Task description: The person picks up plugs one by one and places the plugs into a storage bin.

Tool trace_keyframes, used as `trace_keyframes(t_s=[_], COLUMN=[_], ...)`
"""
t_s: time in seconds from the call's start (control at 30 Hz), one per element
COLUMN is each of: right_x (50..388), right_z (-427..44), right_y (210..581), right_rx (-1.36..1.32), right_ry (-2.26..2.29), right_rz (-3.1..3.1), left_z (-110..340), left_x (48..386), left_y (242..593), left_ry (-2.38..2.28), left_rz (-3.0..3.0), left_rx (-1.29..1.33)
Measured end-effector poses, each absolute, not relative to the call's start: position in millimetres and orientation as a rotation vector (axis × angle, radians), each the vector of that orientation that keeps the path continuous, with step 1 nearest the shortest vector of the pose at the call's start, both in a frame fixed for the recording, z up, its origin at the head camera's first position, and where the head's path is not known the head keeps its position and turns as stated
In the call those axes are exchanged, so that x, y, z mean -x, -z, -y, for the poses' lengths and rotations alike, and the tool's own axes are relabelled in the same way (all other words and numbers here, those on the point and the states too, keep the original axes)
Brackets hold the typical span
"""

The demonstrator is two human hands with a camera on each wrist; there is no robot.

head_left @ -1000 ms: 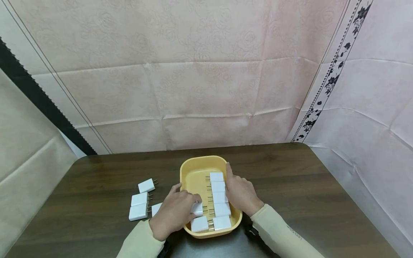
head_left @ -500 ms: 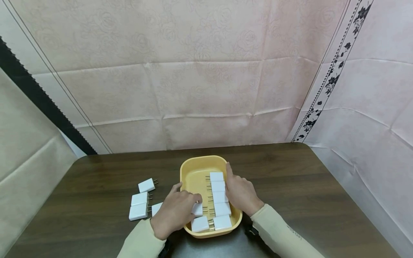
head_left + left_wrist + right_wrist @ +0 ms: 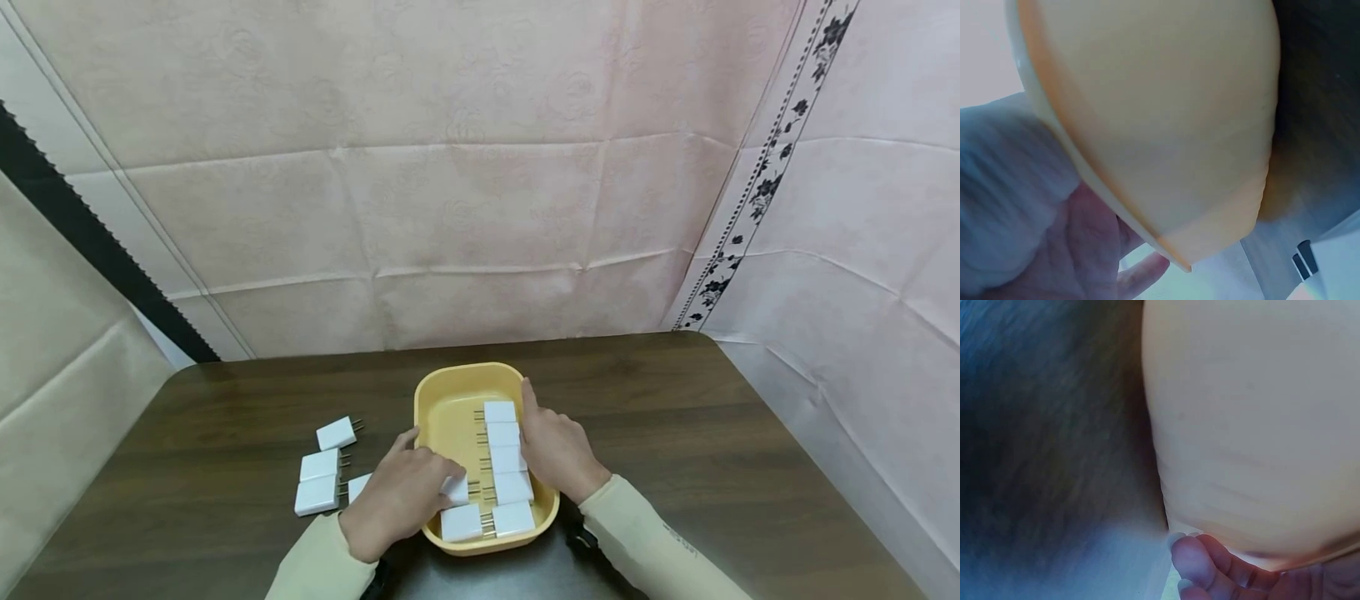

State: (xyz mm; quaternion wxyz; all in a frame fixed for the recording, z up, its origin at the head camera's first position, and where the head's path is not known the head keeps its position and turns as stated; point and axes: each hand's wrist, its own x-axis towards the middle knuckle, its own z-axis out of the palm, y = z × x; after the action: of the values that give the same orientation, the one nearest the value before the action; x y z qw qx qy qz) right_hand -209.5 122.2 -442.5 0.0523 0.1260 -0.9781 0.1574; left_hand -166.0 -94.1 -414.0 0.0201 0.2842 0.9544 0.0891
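A yellow tray is set on the dark wood-grained table, near the middle. Along its right wall, five white plugs are lined up in a column, with their prongs turned left. Opposite them, another plug is laid near the front left corner, its prongs turned right. Just behind that one, a partly covered plug is pinched between the index finger and thumb of the left hand, which is reached across the left rim. The right rim is held by the right hand: the index finger is laid straight along it, and the other fingers are curled against the outer wall (a detail shown in the right wrist view). To the left of the tray, four loose plugs are scattered on the table; one is partly hidden by the left hand. Pale sleeves are worn on both arms. Behind the table, a creased, rose-patterned cloth is hung.
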Motion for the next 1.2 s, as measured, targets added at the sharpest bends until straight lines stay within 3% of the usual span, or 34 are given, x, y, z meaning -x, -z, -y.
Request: trace_keyframes(t_s=[0.63,1.2], right_x=[209,209], right_z=[-122,-122], right_y=[442,442], right_rx=[-0.382,-0.360], right_ry=[-0.479,-0.486], right_rz=[2.965,2.998], left_z=[107,121], left_x=[166,171], left_y=[411,404], left_ry=[-0.290,-0.386], left_rz=[-3.074,-3.227], left_rx=[-1.023,-0.964])
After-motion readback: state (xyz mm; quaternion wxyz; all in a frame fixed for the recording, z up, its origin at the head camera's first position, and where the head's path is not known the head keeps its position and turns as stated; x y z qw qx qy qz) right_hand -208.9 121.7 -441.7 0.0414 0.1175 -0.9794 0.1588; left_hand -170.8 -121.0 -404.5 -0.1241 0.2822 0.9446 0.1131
